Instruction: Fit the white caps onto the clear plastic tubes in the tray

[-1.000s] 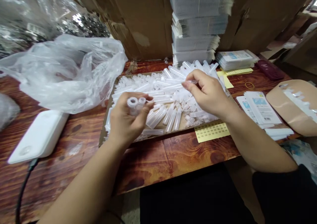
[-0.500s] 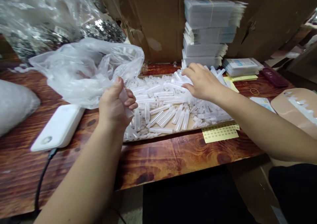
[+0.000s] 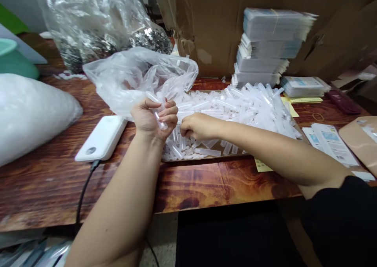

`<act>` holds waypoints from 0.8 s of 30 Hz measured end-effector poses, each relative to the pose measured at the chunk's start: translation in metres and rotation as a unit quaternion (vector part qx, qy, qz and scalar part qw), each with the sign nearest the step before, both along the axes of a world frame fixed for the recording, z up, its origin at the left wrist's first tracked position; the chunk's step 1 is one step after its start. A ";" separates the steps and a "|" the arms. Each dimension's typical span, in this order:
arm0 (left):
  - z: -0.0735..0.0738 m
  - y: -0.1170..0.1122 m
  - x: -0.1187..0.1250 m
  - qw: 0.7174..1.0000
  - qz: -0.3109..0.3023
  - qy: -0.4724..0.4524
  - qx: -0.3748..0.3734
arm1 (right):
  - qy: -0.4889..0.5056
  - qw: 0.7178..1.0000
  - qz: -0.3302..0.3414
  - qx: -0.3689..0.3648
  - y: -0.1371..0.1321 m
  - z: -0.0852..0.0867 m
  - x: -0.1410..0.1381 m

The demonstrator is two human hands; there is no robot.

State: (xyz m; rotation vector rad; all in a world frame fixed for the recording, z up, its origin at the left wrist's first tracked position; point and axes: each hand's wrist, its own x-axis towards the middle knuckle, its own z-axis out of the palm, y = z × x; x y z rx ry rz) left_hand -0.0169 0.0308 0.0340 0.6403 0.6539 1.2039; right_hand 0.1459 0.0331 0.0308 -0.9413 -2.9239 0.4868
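Note:
My left hand (image 3: 150,119) is closed around translucent plastic tubes (image 3: 160,122), palm turned up, over the left end of a shallow cardboard tray (image 3: 203,159). Right beside it, my right hand (image 3: 202,126) reaches in low over the tray with its fingers curled and pressed together. What lies between those fingers, if anything, is hidden. Loose tubes of the same kind (image 3: 262,105) are heaped at the tray's right side, with small clear pieces (image 3: 203,98) along its back. My right forearm covers part of the tray.
A crumpled clear bag (image 3: 118,90) lies behind my left hand. A white power bank (image 3: 101,137) with a black cable (image 3: 84,192) sits at left, near a full white bag (image 3: 35,113). Stacked packs of cards (image 3: 271,43) stand behind the tray; printed cards (image 3: 332,141) lie at right.
My right hand has come from the tray's far right side leftward to beside my left hand. The view has shifted left. More tubes are heaped at the right, and more printed cards show.

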 end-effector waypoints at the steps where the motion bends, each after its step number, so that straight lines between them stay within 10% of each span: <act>1: 0.000 0.000 -0.001 1.000 -0.002 -0.002 -0.001 | -0.011 1.000 0.007 0.006 -0.001 -0.001 -0.003; 18: 0.006 -0.004 0.020 0.999 0.000 -0.017 -0.032 | -0.056 0.997 -0.031 0.039 -0.013 -0.012 -0.013; 24: 0.008 -0.008 0.023 0.998 0.031 -0.046 -0.023 | 0.142 0.986 -0.054 0.065 -0.016 -0.022 0.023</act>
